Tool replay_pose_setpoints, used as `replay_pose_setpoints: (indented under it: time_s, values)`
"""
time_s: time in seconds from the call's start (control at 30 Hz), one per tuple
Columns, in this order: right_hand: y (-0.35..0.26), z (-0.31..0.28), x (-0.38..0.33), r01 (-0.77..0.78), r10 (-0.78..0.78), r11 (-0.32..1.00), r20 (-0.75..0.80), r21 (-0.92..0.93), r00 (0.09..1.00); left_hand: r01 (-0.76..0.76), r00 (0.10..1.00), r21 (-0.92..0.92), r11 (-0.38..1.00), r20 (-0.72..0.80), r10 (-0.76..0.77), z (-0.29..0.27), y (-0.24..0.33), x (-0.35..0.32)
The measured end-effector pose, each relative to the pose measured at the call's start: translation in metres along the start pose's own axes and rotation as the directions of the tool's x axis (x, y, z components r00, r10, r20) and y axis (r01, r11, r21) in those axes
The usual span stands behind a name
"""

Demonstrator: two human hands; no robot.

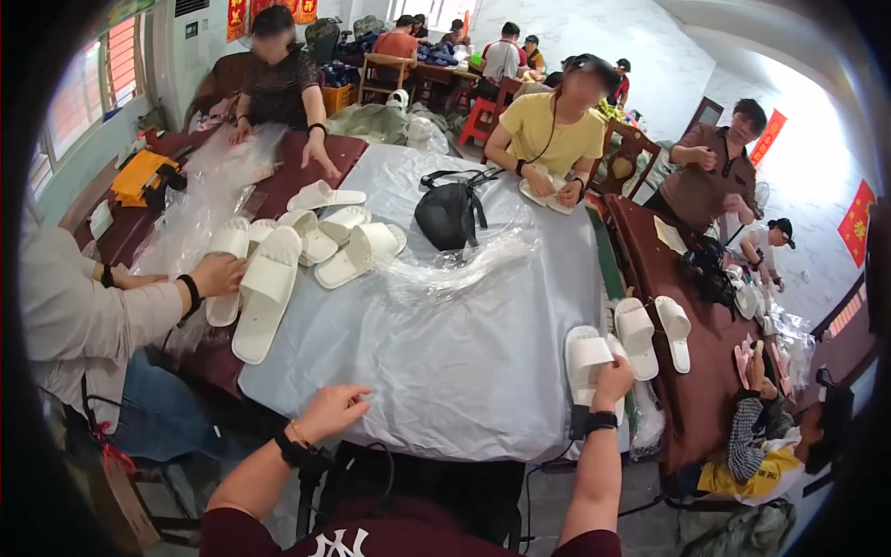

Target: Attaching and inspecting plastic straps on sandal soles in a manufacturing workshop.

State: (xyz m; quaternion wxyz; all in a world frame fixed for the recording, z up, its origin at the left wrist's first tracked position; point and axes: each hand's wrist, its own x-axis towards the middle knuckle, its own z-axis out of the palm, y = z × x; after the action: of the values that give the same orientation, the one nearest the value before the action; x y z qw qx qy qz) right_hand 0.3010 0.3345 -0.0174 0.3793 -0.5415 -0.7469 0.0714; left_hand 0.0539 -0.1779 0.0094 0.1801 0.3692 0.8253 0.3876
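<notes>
right hand (613, 379) is gripping a white slipper (587, 360) at the counter's (464, 371) right edge, toe pointing away from the person | left hand (331, 410) is resting released on the grey cover near the front edge, well apart, holding nothing | right hand's clearly the nearer one | second slipper pair (652, 332) is lying just right of it

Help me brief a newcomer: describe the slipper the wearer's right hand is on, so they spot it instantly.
Start at the pale grey tablecloth and follow it to its near right corner. There the right hand grips a white slipper. Unlike the white slipper pair beside it on the dark red table, it lies on the grey cloth.
</notes>
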Motion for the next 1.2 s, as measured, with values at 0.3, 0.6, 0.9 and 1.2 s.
replay_pose_setpoints:
  time_s: [0.3,0.6,0.9,1.2]
  values:
    - [-0.120,-0.135,-0.015,0.006,0.083,0.634,-0.075,0.773,0.994,-0.019,1.000,-0.043,0.999,-0.013,0.018,-0.005,0.008,0.010]
    - [-0.172,-0.068,-0.170,0.341,-0.564,0.803,0.436,0.489,0.701,0.043,0.989,-0.237,0.971,0.151,-0.007,0.018,0.048,0.034]
    - [-0.138,-0.050,-0.144,0.273,-0.453,0.867,0.433,0.416,0.779,-0.058,0.997,0.045,0.997,0.058,0.056,0.035,0.056,0.033]
    - [-0.145,-0.047,-0.170,0.121,-0.307,0.948,0.743,0.296,0.594,-0.169,0.985,0.120,0.978,-0.006,0.171,0.051,0.043,0.065]
